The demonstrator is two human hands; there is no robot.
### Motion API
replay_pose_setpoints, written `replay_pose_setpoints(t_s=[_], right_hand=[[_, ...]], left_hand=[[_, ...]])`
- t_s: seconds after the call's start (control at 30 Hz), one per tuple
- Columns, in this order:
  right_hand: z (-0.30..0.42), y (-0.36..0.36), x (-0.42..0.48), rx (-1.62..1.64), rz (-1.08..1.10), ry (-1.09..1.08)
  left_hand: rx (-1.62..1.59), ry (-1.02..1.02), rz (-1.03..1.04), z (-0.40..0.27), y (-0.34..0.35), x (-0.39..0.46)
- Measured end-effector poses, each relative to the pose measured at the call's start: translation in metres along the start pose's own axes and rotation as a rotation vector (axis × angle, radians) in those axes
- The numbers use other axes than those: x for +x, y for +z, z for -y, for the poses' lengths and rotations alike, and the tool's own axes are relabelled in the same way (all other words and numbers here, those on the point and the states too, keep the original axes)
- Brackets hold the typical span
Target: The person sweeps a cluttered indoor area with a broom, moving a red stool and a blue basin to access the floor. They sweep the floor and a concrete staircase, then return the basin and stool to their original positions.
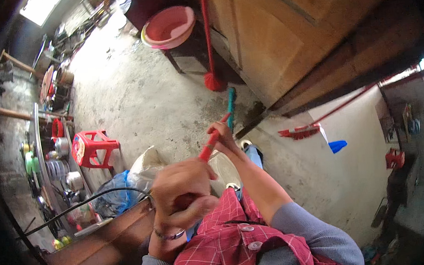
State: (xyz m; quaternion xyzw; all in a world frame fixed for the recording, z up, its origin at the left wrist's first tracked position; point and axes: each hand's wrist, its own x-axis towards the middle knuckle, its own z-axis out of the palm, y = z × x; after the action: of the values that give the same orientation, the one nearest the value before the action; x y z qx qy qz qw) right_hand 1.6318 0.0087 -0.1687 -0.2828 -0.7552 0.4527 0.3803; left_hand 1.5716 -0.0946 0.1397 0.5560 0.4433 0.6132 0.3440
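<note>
Both my hands grip a red pole (209,147) that slants down and away from my body. My left hand (183,191), with a bracelet at the wrist, is closed around its upper end. Lower down, my right hand (222,135) wraps the same pole, one finger stretched along it. Just past the right hand, a narrow teal piece (231,106) lines up with the pole near the floor; it looks like a broom head seen edge-on, but the join is hard to make out. A pale sack (224,167) is partly hidden behind the pole and my right arm.
A red plastic stool (95,149) stands left, near plastic bags (114,190) and a rack of metal pots (65,162). Ahead, a pink basin (168,27) rests on a small table beside a red brush (213,82). Wooden door (283,41) and red broom (299,132) are right.
</note>
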Motion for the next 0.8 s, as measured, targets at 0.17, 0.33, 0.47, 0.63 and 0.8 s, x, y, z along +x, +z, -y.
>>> replay_pose_setpoints(t_s=[0.17,0.33,0.47,0.63,0.8], right_hand=[[-0.09,0.032,-0.001,-0.025,0.07,0.13],[-0.116,0.104,0.021,0.119,0.252,0.115],[-0.109,0.167,0.049,0.479,0.366,0.285],[-0.066,0.207,0.133,0.812,0.609,0.382],[-0.041,0.219,0.199,0.286,0.482,-0.173]], left_hand=[[-0.028,-0.231,0.208,0.086,-0.027,0.036],[0.054,-0.344,0.014,0.116,-0.073,0.056],[0.281,-0.324,0.224,0.132,-0.084,0.081],[0.486,-0.214,0.212,0.121,-0.093,0.102],[0.454,-0.035,-0.066,0.079,-0.169,0.105]])
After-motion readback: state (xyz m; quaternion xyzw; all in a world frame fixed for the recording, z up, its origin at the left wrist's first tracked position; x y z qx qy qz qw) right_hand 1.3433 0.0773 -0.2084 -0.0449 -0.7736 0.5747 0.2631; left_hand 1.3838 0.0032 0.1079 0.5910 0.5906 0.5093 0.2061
